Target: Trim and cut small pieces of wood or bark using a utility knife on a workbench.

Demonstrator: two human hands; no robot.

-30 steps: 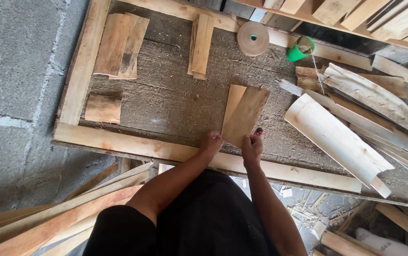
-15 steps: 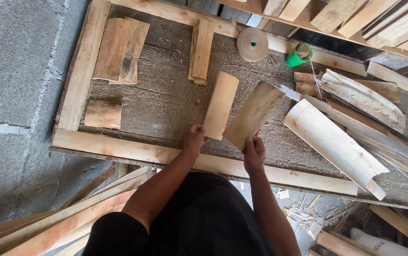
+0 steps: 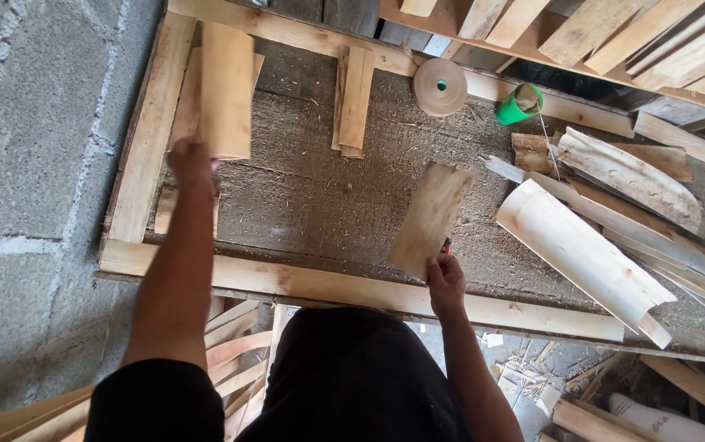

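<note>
Soft, even daylight fills the scene, bright enough to show wood grain and sawdust clearly, with no hard glare anywhere. Shadows are faint and short (the darkest patch lies under the upper planks (image 3: 598, 41) at the top edge), and the pale curved bark slab (image 3: 581, 245) reads brightest. The left hand (image 3: 190, 161) is slightly motion-blurred, and straight boards bow a little toward the frame's edges.

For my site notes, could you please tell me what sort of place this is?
Probably a rough woodworking shed: pale curved wood slabs, a sawdust-covered grey worktop framed by wooden battens, and bare grey block wall.
</note>
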